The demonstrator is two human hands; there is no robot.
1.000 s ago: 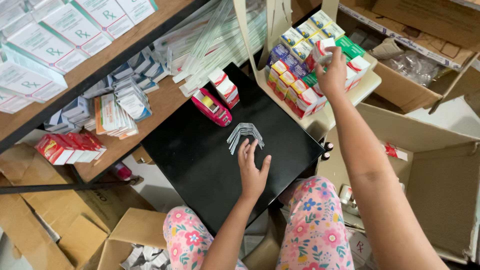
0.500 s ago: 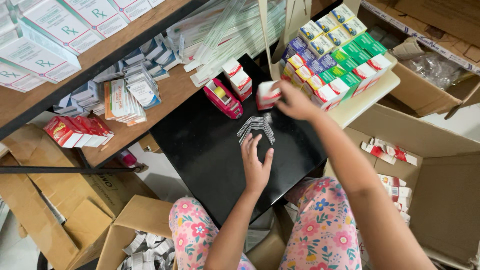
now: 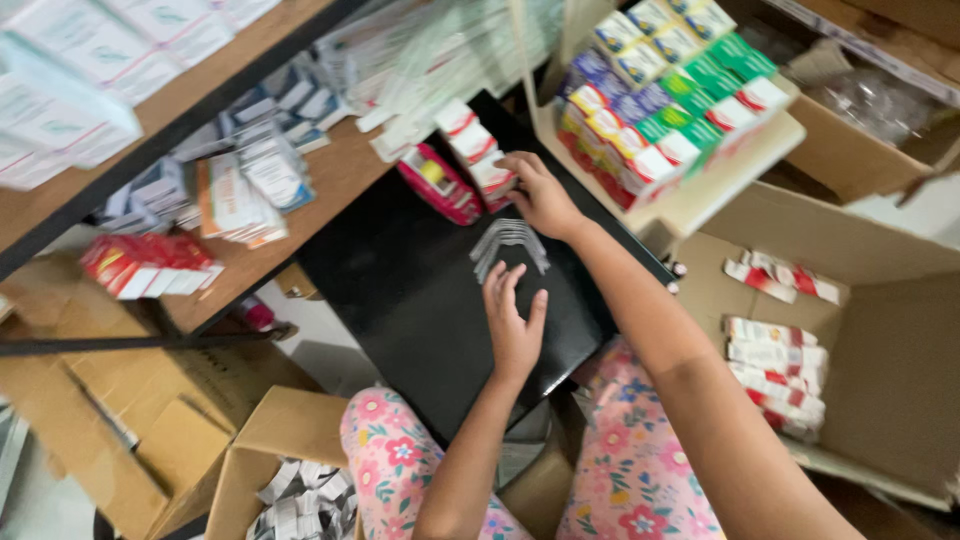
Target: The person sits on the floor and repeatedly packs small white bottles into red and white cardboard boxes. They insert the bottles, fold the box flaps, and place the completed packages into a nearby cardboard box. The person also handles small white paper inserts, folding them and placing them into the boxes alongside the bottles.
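While my left hand (image 3: 515,325) rests flat and open by the fanned silver strips (image 3: 508,243) on the black board (image 3: 400,300), my right hand (image 3: 540,195) sets a white-and-red box (image 3: 493,178) against two already lined up; many boxes remain in the tray (image 3: 690,205).

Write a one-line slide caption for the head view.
Right hand sets a small box on a black board; left hand rests beside silver strips.
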